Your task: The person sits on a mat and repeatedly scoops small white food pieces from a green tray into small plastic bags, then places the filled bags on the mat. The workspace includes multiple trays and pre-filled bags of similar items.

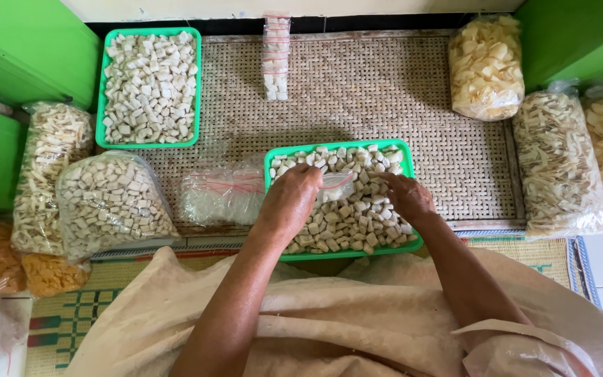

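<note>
Left hand (289, 201) | grip closed on small clear bag (335, 186) | right hand (407, 197) loosely open on cracker pieces (347, 216)

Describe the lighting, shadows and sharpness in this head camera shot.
Head view: soft, even daylight; a faint shadow falls on the woven mat above the near green tray; mild glare on the clear bags; left hand and right hand sharp, no motion blur; edges slightly bowed by the wide lens.
</note>
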